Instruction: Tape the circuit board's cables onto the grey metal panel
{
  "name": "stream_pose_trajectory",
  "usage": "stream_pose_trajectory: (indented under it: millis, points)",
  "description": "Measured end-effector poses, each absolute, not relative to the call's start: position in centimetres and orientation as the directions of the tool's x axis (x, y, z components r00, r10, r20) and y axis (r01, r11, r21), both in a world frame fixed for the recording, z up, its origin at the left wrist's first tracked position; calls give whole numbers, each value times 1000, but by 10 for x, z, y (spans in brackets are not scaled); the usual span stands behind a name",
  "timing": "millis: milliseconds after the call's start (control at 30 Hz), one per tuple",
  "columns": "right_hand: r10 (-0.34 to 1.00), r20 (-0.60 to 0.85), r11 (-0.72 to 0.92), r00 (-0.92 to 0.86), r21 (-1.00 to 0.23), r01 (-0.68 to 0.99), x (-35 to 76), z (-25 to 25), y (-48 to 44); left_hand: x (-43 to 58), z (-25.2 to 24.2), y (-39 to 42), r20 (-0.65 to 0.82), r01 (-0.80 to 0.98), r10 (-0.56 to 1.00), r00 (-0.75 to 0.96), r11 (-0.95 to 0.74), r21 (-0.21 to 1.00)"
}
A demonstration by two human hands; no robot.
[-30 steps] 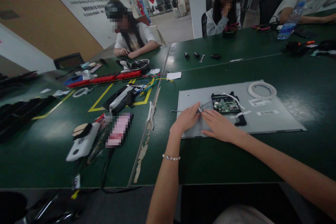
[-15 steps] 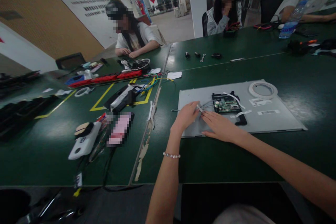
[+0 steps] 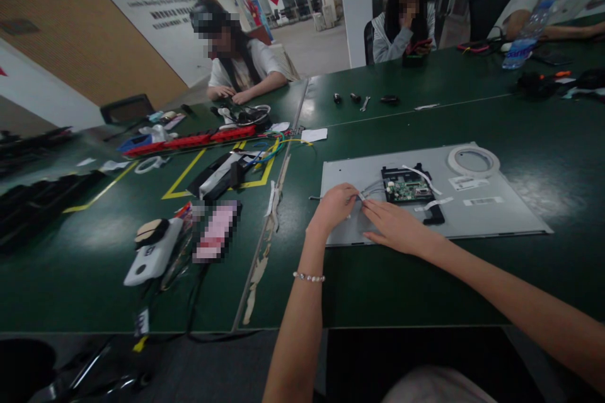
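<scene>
A flat grey metal panel (image 3: pixel 486 220) lies on the green table, carrying a green circuit board (image 3: pixel 409 189) in a black bracket. Grey cables (image 3: pixel 374 189) run left from the board towards my hands. My left hand (image 3: pixel 334 206) is pinched at the cable ends, on a small strip of white tape (image 3: pixel 361 196). My right hand (image 3: pixel 401 225) lies over the panel's front edge, its fingers stretched to the tape and its thumb apart below. Whatever is under the fingertips is hidden. Behind the board on the right rests a white tape roll (image 3: pixel 454 167).
Left of the table seam are a pink-screened phone (image 3: pixel 216 232), a white power bank (image 3: pixel 154 255) and a black-and-silver pouch (image 3: pixel 222 176). Red power strips (image 3: pixel 189 141) lie farther back. A small wrench (image 3: pixel 365 104) is beyond the panel. Several people sit across the table.
My left fingers have shifted slightly and curled more over the tape at the cable ends. My right hand stays almost in place, and the panel has not moved.
</scene>
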State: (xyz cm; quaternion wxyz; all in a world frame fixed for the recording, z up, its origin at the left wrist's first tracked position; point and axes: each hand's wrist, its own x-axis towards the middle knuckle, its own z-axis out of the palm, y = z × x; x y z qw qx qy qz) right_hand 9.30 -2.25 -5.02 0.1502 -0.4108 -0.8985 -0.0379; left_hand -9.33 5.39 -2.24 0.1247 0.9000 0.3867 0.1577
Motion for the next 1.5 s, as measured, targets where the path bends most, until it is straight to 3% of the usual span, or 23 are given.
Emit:
stream_pose_trajectory:
  millis: [333, 533, 633, 733, 933, 1067, 1167, 1500]
  points:
    - [749, 212, 654, -628, -84, 752, 93, -38, -24, -94, -19, 52, 171, 683, 751, 638, -654, 326]
    - [788, 173, 612, -590, -127, 780, 111, -15, -23, -92, -16, 51, 143, 762, 781, 608, -624, 175]
    - [859, 257, 490, -444, -155, 858, 148, -6, -8, -90, -16, 49, 162, 790, 789, 593, -609, 76]
    - [941, 285, 237, -184, -162, 958, 213, -12, 14, -90, -16, 49, 199, 808, 797, 570, -588, 40]
    - [983, 184, 14, -3, -58, 998, 343, -63, 35, -91, -18, 50, 202, 807, 796, 570, -589, 46]
    - [976, 150, -130, 157, -175, 976, 367, -90, 27, -90, -20, 50, 205, 800, 792, 574, -596, 62]
    - [977, 149, -115, 154, -243, 963, 366, -96, 22, -90, -20, 50, 200, 805, 797, 569, -590, 60]
    - [961, 268, 19, 64, -296, 955, 364, -96, 20, -91, -20, 53, 197, 798, 792, 578, -599, 64]
